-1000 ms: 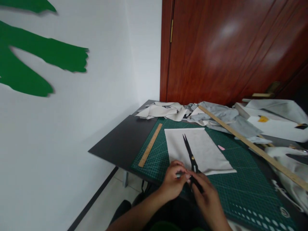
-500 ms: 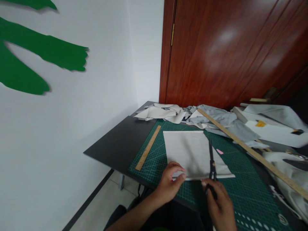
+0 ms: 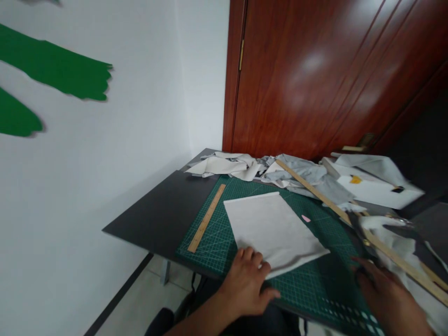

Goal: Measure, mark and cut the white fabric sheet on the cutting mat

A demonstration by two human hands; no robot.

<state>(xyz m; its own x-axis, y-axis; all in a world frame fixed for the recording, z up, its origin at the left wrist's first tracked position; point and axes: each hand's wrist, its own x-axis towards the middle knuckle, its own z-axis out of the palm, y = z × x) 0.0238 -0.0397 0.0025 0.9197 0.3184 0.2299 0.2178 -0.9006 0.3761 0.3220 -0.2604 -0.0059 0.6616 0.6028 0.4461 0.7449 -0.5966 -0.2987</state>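
A white piece of cloth (image 3: 275, 228) with a folded strip along its far edge lies turned at an angle on the green cutting mat (image 3: 252, 186). My left hand (image 3: 245, 280) rests on the cloth's near left corner, fingers bent over the edge and thumb stretched out to the side. Over the mat's right part, my right hand (image 3: 385, 291) is smeared by motion. It grips black scissors (image 3: 366, 242), which point away from me, their blades reaching over the long wooden ruler. A small pink piece (image 3: 305, 218), perhaps tailor's chalk, lies right of the cloth.
A short wooden ruler (image 3: 207, 218) lies along the mat's left side. White scraps (image 3: 227, 163), grey cloth (image 3: 304, 170) and a white box (image 3: 371, 184) line the back. A long wooden ruler (image 3: 308, 186) slants down the right over more cloth (image 3: 420, 275). A wall stands left, a door behind.
My right hand has carried the scissors from above the cloth off to the right. The cloth has turned on the mat, and my left hand has come down flatter on its corner.
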